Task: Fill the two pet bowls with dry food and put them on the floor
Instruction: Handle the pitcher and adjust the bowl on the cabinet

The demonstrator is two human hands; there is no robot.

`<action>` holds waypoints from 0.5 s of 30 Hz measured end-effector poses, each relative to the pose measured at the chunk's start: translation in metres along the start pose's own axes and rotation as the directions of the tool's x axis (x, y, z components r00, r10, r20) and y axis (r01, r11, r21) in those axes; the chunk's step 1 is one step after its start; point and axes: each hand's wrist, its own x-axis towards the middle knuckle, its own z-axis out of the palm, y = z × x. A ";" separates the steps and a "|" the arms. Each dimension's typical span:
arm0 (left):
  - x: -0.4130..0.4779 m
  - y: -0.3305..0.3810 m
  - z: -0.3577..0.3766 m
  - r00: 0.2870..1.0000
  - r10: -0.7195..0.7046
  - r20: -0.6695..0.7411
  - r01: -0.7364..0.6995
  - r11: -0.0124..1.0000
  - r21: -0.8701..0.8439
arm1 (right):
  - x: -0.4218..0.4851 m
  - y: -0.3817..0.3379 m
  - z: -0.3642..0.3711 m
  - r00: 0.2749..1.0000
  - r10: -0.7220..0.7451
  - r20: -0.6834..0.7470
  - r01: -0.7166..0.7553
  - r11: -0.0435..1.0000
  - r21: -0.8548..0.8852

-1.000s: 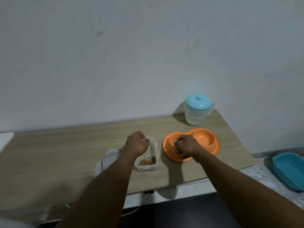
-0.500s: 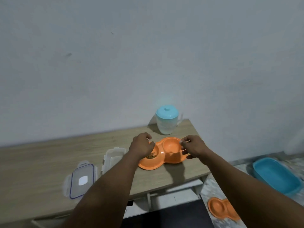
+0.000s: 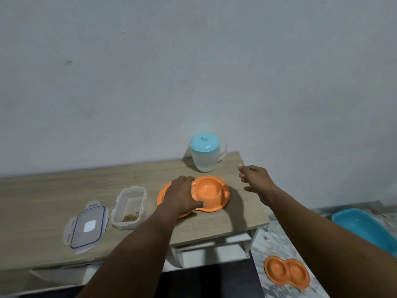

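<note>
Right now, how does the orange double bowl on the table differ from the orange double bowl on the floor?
The table bowl sits on the wooden table, with the left hand covering its left cup; the floor bowl lies untouched, both cups visible and apparently empty. Both are orange with two round cups.

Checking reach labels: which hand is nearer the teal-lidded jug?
Right. The right hand hovers open just right of the teal-lidded jug, slightly nearer the camera. The left hand lies farther off, resting on the orange double bowl in front of it.
</note>
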 end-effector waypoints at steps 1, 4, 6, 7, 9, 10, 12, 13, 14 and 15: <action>0.007 -0.004 0.003 1.000 0.014 0.017 -0.014 0.999 0.031 | 0.008 -0.003 0.003 1.000 0.002 0.007 -0.002 1.000 0.018; 0.030 -0.015 0.013 0.996 0.038 0.082 -0.048 0.992 0.114 | 0.034 -0.010 0.015 1.000 -0.010 0.009 0.010 0.998 0.065; 0.045 -0.023 0.022 0.992 0.042 0.121 -0.064 0.981 0.182 | 0.050 -0.014 0.023 1.000 -0.002 0.002 0.002 0.997 0.082; 0.051 -0.026 0.027 0.990 0.044 0.134 -0.072 0.975 0.211 | 0.058 -0.016 0.028 1.000 0.001 0.009 -0.001 0.997 0.079; 0.063 -0.030 0.034 0.985 0.053 0.165 -0.094 0.963 0.251 | 0.074 -0.021 0.038 1.000 0.009 0.024 -0.011 0.996 0.084; 0.069 -0.032 0.037 0.981 0.057 0.183 -0.105 0.959 0.263 | 0.083 -0.023 0.043 0.999 0.014 0.030 -0.017 0.995 0.097; 0.079 -0.037 0.039 0.973 0.062 0.220 -0.125 0.949 0.288 | 0.098 -0.026 0.055 0.999 0.020 0.034 -0.025 0.991 0.130; 0.083 -0.039 0.040 0.969 0.063 0.239 -0.135 0.945 0.299 | 0.105 -0.027 0.061 0.999 0.026 0.033 -0.031 0.989 0.143; 0.087 -0.040 0.041 0.963 0.064 0.262 -0.146 0.940 0.308 | 0.110 -0.027 0.066 0.999 0.032 0.030 -0.037 0.987 0.157; 0.089 -0.040 0.041 0.957 0.063 0.284 -0.156 0.935 0.318 | 0.115 -0.027 0.071 0.999 0.036 0.024 -0.039 0.985 0.169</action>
